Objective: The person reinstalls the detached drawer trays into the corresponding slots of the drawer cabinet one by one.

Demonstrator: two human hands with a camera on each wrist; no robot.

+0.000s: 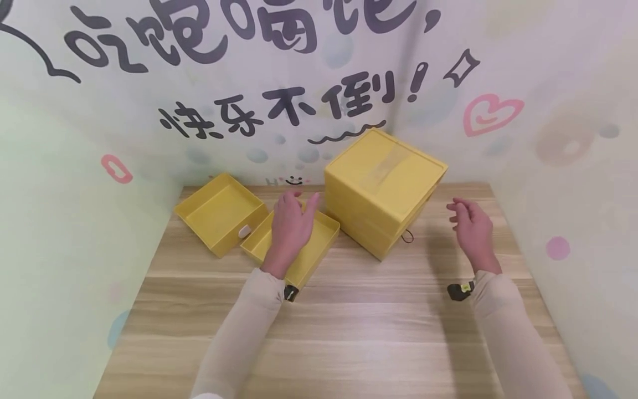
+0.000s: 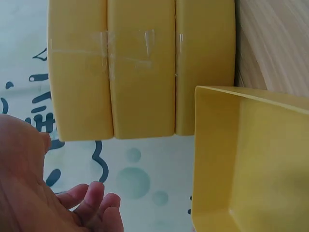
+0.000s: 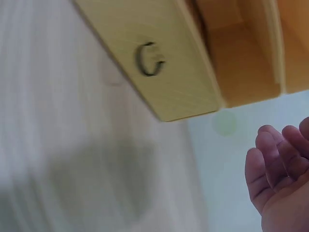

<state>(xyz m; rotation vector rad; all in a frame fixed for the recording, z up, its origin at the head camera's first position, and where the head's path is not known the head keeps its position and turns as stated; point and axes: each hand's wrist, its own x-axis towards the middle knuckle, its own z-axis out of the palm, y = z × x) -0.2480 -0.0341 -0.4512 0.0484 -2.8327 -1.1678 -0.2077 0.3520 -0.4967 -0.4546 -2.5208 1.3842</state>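
Note:
A yellow drawer cabinet (image 1: 371, 160) with tape across its top stands on the table between the two hands. My left hand (image 1: 291, 230) hovers over a yellow drawer (image 1: 319, 241), fingers loosely bent and holding nothing. Beside the cabinet's right side, my right hand (image 1: 473, 230) is raised with relaxed, slightly curled fingers and no object in it. In the right wrist view, two upper slots (image 3: 241, 58) of the cabinet are hollow, while the lowest drawer front (image 3: 178, 87) is in place and carries a dark loop handle (image 3: 149, 60).
A second yellow drawer (image 1: 219, 213) with a white tab (image 1: 244, 231) lies at the back left, against the first one. The wood-grain table (image 1: 369, 332) is bounded by a lettered back wall (image 1: 279, 149) and side walls.

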